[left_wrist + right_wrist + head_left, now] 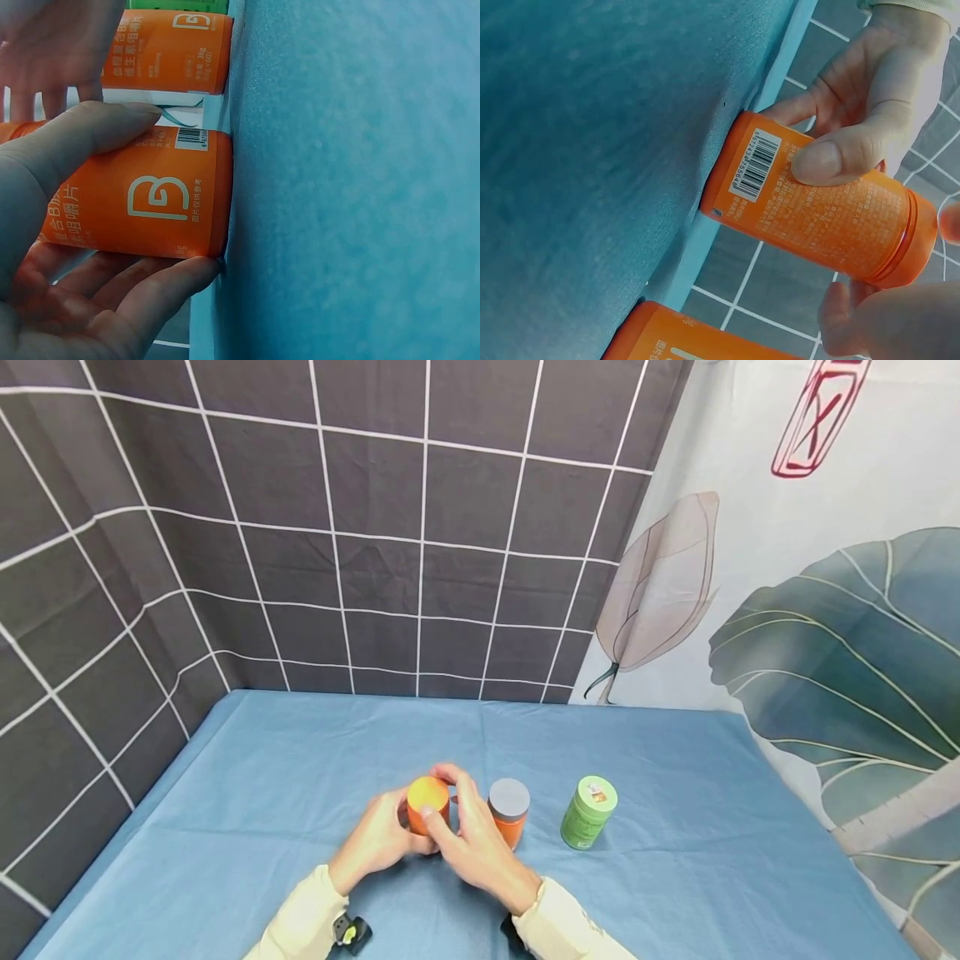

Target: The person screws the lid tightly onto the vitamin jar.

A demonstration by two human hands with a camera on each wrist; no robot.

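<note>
An orange bottle (417, 821) with an orange lid (428, 792) stands upright on the blue cloth. My left hand (381, 833) grips its body, thumb on one side and fingers on the other. Around the lid, my right hand (474, 843) pinches with thumb and fingers. A barcode and small print show on the bottle (795, 191) in the right wrist view. Just right of my right hand is a second orange bottle (511, 832) with a grey lid (509, 798), partly hidden by that hand.
A green bottle (582, 823) with a light green lid stands farther right. The blue cloth (712, 827) covers the table. Behind it hangs a dark gridded curtain (375, 568), and a white leaf-printed curtain (735, 668) is at the right.
</note>
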